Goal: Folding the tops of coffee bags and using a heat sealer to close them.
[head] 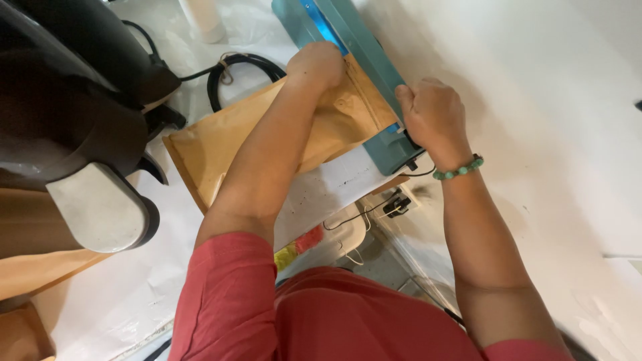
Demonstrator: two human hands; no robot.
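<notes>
Seen from above: the left hand (319, 63) presses a brown paper bag (267, 137) flat on the tabletop (134, 294), its mouth under a teal heat sealer (348, 40). The right hand (433, 110), fisted, apparently presses the sealer's arm down. Keeping the mouth flat and straight should give a clean seal.

The person wears a red shirt (348, 314) with short sleeves. Both arms are bare. A bracelet of small green beads (458, 170) sits just behind the right hand (433, 113).
</notes>
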